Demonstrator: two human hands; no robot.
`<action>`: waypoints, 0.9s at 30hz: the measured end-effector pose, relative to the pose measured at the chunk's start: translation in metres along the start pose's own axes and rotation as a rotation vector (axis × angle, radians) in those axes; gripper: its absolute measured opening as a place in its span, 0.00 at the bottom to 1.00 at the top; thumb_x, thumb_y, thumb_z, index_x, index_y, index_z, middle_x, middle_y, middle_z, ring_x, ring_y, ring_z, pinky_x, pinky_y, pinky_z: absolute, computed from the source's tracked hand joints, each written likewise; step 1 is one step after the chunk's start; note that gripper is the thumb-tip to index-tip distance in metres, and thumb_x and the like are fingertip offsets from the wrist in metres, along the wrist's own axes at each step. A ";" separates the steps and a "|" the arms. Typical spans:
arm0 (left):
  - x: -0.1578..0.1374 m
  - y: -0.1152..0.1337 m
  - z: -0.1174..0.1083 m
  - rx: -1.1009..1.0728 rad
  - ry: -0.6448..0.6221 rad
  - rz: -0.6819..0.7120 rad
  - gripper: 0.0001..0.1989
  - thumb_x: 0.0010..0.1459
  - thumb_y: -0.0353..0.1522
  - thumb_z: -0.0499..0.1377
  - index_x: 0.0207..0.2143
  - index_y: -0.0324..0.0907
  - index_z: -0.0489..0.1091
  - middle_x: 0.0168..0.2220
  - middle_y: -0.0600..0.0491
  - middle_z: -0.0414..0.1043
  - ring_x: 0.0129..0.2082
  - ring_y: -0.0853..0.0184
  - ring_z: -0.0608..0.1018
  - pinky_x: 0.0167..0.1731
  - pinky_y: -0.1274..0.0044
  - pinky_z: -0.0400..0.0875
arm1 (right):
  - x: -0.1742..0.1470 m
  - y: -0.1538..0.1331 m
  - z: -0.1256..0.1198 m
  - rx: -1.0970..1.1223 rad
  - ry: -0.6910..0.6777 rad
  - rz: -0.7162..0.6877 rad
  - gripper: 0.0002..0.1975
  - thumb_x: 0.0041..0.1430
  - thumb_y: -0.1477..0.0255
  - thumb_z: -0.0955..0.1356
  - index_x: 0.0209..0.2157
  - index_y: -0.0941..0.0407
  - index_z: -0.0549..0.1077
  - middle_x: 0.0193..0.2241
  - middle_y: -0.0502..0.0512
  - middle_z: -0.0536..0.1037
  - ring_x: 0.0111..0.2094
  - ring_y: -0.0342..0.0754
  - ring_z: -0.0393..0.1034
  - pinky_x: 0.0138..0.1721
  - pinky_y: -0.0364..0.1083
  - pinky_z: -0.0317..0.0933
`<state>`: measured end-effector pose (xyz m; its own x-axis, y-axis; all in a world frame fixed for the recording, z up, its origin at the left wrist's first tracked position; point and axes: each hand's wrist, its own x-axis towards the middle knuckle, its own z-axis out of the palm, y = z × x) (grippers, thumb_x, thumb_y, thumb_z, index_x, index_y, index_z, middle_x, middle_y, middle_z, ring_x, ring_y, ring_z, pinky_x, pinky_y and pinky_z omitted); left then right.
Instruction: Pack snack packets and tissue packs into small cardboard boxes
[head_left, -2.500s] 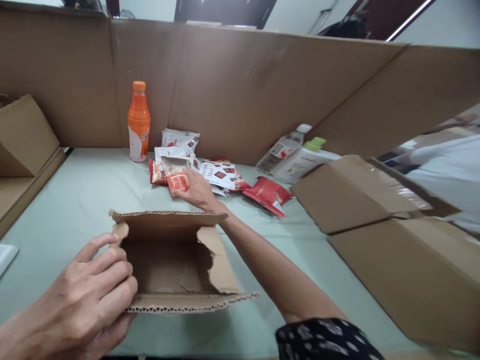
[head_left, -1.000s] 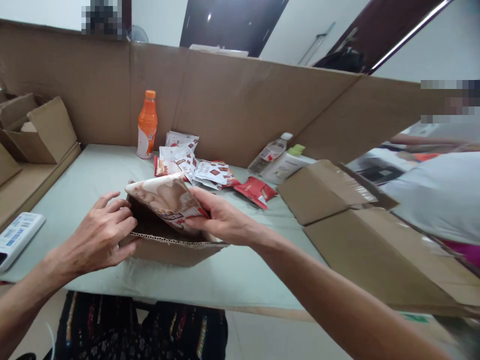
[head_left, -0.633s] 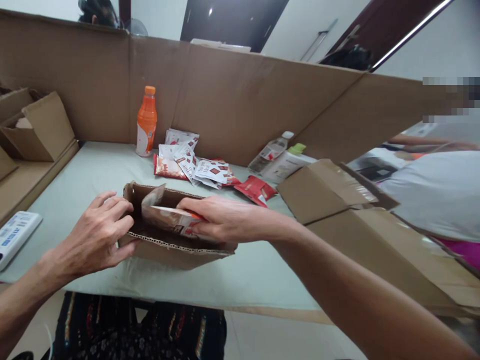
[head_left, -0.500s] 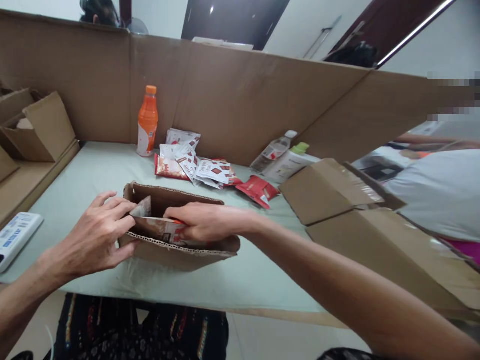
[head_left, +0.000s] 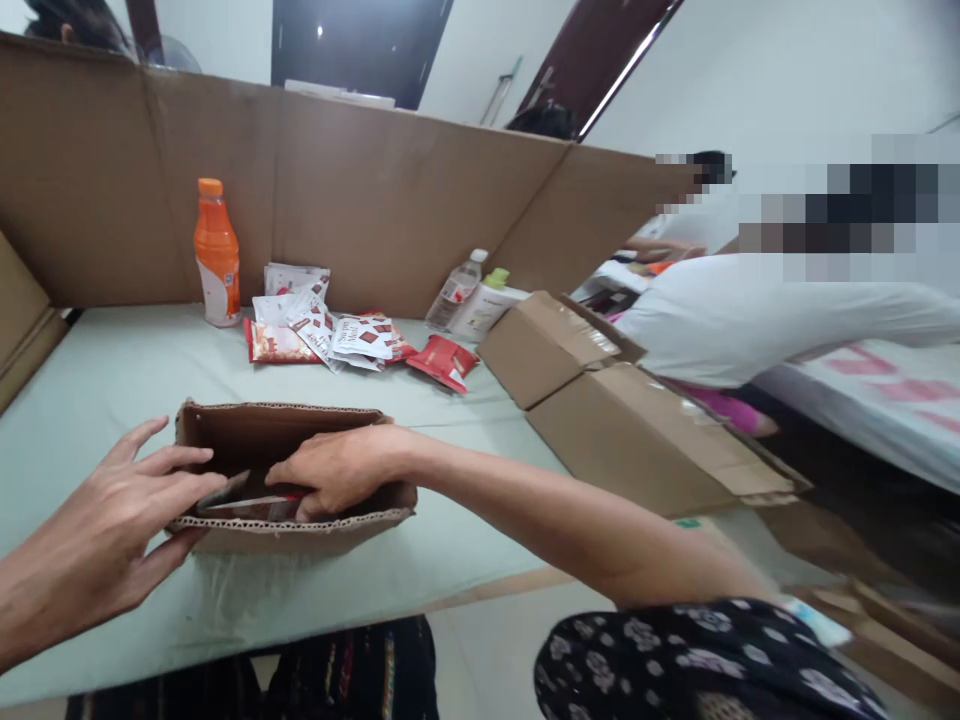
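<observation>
A small open cardboard box (head_left: 270,540) stands on the pale green cloth near me. My right hand (head_left: 337,470) reaches down into it, thumb and fingers closed round a flat packet (head_left: 259,502) with a pale edge and some red; most of the packet is hidden by the front wall. At the box's left end, my left hand (head_left: 150,500) has its fingers stretched and spread. Its fingertips lie over the rim beside the packet, and its thumb is against the outside of the front wall. Another greyish packet edge (head_left: 231,488) shows under those fingers.
Behind the box lie several white sachets (head_left: 364,338) and red packets (head_left: 442,362). An orange bottle (head_left: 217,255) stands against the cardboard partition (head_left: 390,190). A clear bottle (head_left: 456,292) and a green-capped container (head_left: 487,300) lean near larger cartons (head_left: 630,430). Another person (head_left: 772,310) is at right.
The view has swung to the right. The packet sits lower in the box with my right hand on it. My left hand's fingers have loosened and straightened at the rim.
</observation>
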<state>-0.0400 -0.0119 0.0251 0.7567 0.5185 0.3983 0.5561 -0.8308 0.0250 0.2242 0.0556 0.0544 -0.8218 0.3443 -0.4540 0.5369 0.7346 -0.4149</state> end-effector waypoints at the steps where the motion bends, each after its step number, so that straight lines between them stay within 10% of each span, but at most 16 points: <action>1: -0.001 -0.003 0.000 0.003 -0.023 0.015 0.18 0.62 0.27 0.57 0.53 0.48 0.73 0.46 0.56 0.84 0.51 0.59 0.83 0.70 0.58 0.59 | -0.013 0.003 -0.002 0.039 0.079 -0.015 0.20 0.64 0.72 0.72 0.57 0.58 0.76 0.54 0.62 0.82 0.52 0.55 0.77 0.49 0.49 0.67; 5: -0.005 -0.010 -0.002 -0.001 -0.102 0.055 0.20 0.60 0.26 0.57 0.53 0.52 0.74 0.47 0.59 0.84 0.55 0.60 0.82 0.74 0.59 0.51 | -0.064 0.052 -0.009 0.361 0.645 0.026 0.11 0.67 0.68 0.68 0.46 0.56 0.80 0.42 0.56 0.86 0.42 0.48 0.79 0.44 0.46 0.69; 9: -0.005 -0.007 -0.001 -0.032 -0.121 0.039 0.22 0.59 0.25 0.57 0.53 0.54 0.74 0.47 0.61 0.84 0.58 0.61 0.80 0.75 0.59 0.46 | -0.077 0.141 -0.004 0.637 1.184 0.461 0.09 0.62 0.67 0.71 0.31 0.57 0.77 0.26 0.54 0.81 0.28 0.44 0.73 0.29 0.42 0.66; 17: -0.011 0.003 0.005 -0.028 -0.141 -0.070 0.27 0.56 0.26 0.57 0.56 0.56 0.74 0.50 0.58 0.83 0.61 0.57 0.78 0.75 0.55 0.48 | -0.016 0.228 0.019 0.925 1.184 0.527 0.26 0.66 0.46 0.67 0.33 0.56 0.75 0.26 0.53 0.77 0.30 0.48 0.75 0.36 0.50 0.71; 27: -0.010 0.008 -0.002 -0.019 -0.121 -0.060 0.27 0.57 0.24 0.56 0.56 0.53 0.74 0.51 0.57 0.83 0.64 0.59 0.75 0.76 0.56 0.42 | -0.010 0.246 0.056 1.246 1.125 0.607 0.20 0.70 0.62 0.70 0.59 0.56 0.73 0.57 0.60 0.75 0.52 0.54 0.74 0.52 0.58 0.73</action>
<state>-0.0439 -0.0236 0.0227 0.7590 0.5870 0.2817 0.5959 -0.8006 0.0631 0.3754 0.2004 -0.0873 0.0915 0.9579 -0.2722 0.1587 -0.2839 -0.9456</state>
